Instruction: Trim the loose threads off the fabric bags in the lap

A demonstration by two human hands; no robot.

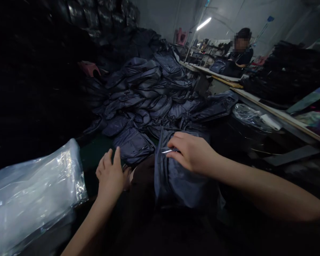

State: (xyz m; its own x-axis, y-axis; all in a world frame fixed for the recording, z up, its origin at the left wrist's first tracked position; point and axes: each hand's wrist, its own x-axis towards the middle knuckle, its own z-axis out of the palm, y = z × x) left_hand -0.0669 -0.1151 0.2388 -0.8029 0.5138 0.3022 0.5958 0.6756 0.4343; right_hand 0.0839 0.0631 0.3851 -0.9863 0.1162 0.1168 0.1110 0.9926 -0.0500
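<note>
Workshop, long surface (pixel 280 119) along the right, one co-worker (pixel 241 48) at its far end. Big heap of dark blue jackets (pixel 146 96) ahead, too many to count. One clear plastic bag (pixel 29 199) lower left. Single jacket (pixel 181 177) between two hands. Left hand (pixel 110 176) grip spread, just beside it; right hand (pixel 193 153) grip pinching a shiny strip (pixel 167 151) on it.

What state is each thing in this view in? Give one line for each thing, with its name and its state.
right hand: closed on a small white strip
left hand: open, holding nothing visible
navy padded garment: under the right hand, gathered
pile of navy padded garments: heaped high, unbagged
clear plastic sheeting: crumpled, lying left of the left hand
ceiling lamp: lit
co-worker: seated at a work table
</note>
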